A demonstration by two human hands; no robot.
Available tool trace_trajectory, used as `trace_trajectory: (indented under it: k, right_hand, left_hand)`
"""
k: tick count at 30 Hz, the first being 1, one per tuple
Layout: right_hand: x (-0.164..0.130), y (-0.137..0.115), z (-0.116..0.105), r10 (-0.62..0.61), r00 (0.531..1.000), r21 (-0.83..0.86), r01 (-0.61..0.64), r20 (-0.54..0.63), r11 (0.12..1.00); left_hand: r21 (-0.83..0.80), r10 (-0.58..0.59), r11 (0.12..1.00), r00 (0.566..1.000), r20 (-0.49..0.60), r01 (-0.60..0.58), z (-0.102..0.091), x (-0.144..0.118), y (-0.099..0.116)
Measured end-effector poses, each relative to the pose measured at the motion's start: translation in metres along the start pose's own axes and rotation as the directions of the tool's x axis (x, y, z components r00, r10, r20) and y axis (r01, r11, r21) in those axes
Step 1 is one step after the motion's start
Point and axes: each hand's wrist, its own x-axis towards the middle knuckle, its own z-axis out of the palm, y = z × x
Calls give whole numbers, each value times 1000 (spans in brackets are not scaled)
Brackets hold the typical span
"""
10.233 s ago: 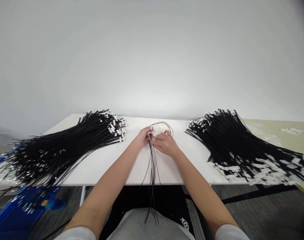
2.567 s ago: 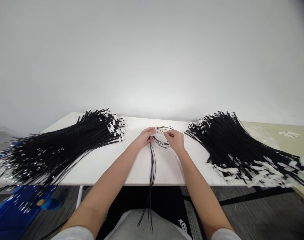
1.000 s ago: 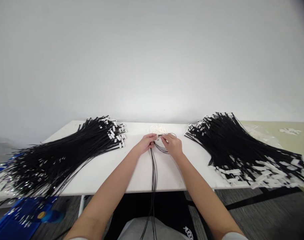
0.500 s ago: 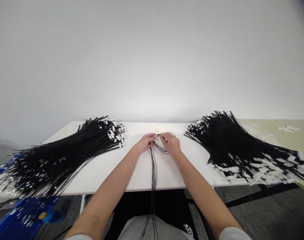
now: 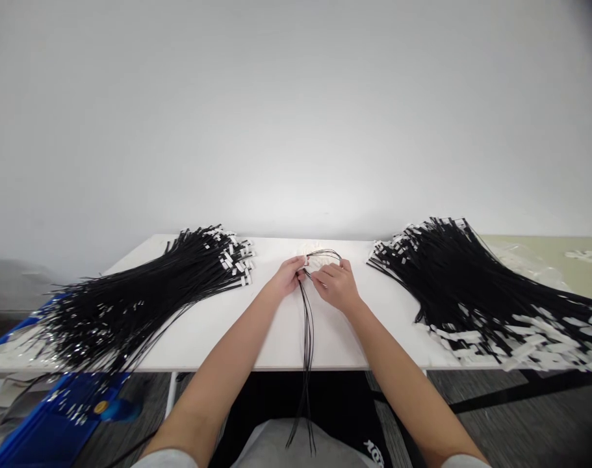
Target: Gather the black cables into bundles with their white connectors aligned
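i see my left hand (image 5: 290, 275) and right hand (image 5: 335, 285) close together, each grip pinched on a thin bunch of black cables (image 5: 307, 325). the cables loop just beyond the fingers and trail back off the table (image 5: 257, 331) edge toward me. white bits (image 5: 311, 251) beyond the grip are half hidden. big cable piles lie well left (image 5: 144, 292) and right (image 5: 471, 286), the right one cut off.
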Motion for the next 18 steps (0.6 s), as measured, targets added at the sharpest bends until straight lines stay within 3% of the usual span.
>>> trace_trajectory:
  k: [2,5,8,11,14,18]
  right_hand:
    - [-1,-5,1,-8,994,57,2,112,998]
    - [-1,-14,3,67,962,133,-106,265,986]
    - [0,-23,4,226,884,178,-321,410,930]
    - [2,-28,5,314,800,220,-475,512,852]
    - [4,-29,5,318,794,189,-469,518,863]
    - [3,-29,5,260,822,15,-310,506,951]
  left_hand:
    - [-39,30,999,999,-29,-31,0,2,0]
    - [-103,79,991,991,-108,-90,1,3,2]
    - [-134,127,979,976,-177,-151,5,2,1]
    - [-112,147,979,974,-173,-167,9,-1,-1]
    - [-72,165,982,977,-133,-175,12,-5,-1]
    - [7,156,988,982,-106,-156,10,-7,6]
